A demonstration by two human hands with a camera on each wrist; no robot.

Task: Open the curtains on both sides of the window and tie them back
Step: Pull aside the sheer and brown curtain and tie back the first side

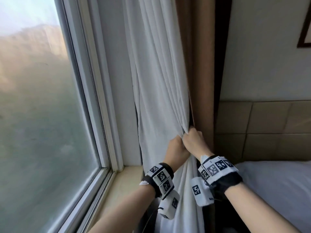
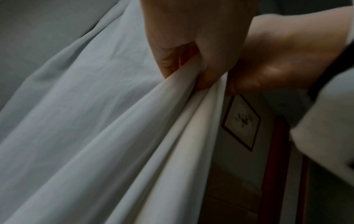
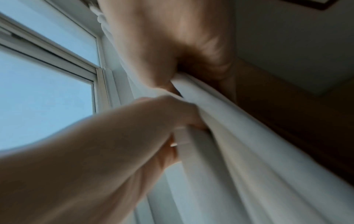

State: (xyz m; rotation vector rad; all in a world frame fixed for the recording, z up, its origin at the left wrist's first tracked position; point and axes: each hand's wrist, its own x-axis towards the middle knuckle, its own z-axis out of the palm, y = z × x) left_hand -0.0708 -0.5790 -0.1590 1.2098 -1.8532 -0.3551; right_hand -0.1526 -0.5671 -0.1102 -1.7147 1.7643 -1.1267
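Note:
A white curtain point(image 1: 159, 84) hangs gathered at the right side of the window point(image 1: 42, 98), with a brown outer curtain point(image 1: 200, 64) behind it. My left hand point(image 1: 175, 147) grips a bunch of the white folds point(image 2: 172, 121) at about sill height. Touching it on the right, my right hand point(image 1: 193, 140) grips the same bunch, fingers curled round the cloth point(image 3: 220, 121). In the right wrist view my left hand point(image 3: 172, 115) clutches the folds just below my right hand point(image 3: 162, 45). No tie-back shows.
A beige window sill point(image 1: 127, 180) runs below the curtain. A bed with a white pillow point(image 1: 277, 185) and a tan padded headboard point(image 1: 269, 128) stands close on the right. A dark picture frame point(image 1: 304, 31) hangs on the wall above it.

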